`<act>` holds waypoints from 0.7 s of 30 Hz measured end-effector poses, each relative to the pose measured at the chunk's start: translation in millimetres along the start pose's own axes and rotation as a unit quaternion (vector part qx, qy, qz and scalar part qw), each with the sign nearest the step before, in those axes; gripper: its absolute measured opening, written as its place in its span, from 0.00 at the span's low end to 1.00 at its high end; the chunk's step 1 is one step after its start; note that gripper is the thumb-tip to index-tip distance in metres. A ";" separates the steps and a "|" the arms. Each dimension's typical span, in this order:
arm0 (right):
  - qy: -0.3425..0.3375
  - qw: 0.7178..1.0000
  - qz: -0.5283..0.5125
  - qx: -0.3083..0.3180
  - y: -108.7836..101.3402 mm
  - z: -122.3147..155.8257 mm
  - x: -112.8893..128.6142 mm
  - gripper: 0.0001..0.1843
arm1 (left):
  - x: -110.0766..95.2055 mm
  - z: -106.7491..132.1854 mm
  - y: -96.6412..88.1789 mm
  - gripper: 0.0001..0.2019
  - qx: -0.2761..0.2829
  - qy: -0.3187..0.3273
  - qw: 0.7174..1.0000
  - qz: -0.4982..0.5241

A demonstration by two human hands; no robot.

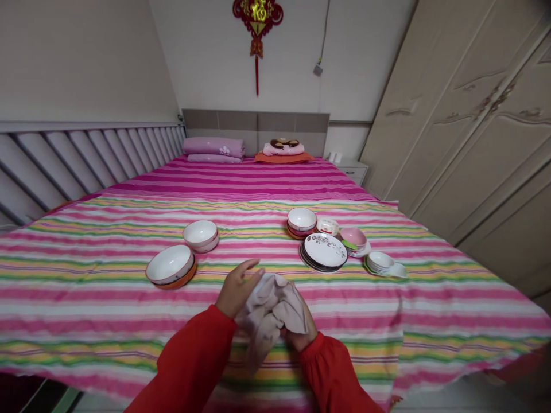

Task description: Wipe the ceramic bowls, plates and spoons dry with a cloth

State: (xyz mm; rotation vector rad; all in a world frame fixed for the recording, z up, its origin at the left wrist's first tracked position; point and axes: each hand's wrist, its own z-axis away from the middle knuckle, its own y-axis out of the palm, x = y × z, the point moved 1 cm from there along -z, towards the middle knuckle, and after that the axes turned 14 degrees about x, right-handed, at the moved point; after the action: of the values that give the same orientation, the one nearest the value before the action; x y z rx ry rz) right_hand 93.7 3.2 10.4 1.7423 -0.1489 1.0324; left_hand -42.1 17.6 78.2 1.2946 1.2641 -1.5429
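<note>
Both my hands hold a crumpled pale beige cloth [273, 310] above the near edge of the striped bedspread [86, 298]. My left hand [236, 289] grips the cloth from the left, its fingers curled over the top. Most of my right hand [301, 335] is hidden beneath the cloth and closed on it. Both sleeves are red. The nearest dish is a stack of flower-patterned plates [323, 251], just beyond my hands to the right.
Two white bowls [171, 266] [201, 235] sit to the left. Right of the plates are a stacked bowl [302, 221], a small dish [328, 226], a pink bowl [353, 238] and white saucers [381, 263]. Pillows [214, 149] lie at the headboard. A wardrobe [473, 132] stands on the right.
</note>
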 end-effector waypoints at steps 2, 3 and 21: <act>0.001 0.998 -0.051 0.020 3.6 -2.2 6.7 0.28 | 22.0 1.8 -0.8 0.24 0.074 -0.075 0.975 0.193; -0.003 0.998 -0.065 0.027 3.9 -2.9 9.0 0.28 | 30.2 4.1 1.5 0.25 0.143 -0.101 0.943 0.284; 0.057 0.990 0.083 -0.097 -2.9 21.0 -6.0 0.19 | 46.1 8.7 4.1 0.22 -0.073 -0.028 0.880 0.468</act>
State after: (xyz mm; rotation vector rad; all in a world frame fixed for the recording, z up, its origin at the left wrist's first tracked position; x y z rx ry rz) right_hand 103.4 -15.1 2.7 1.5108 -0.3143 1.1951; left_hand -50.1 10.5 32.4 1.4298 0.5224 -0.7546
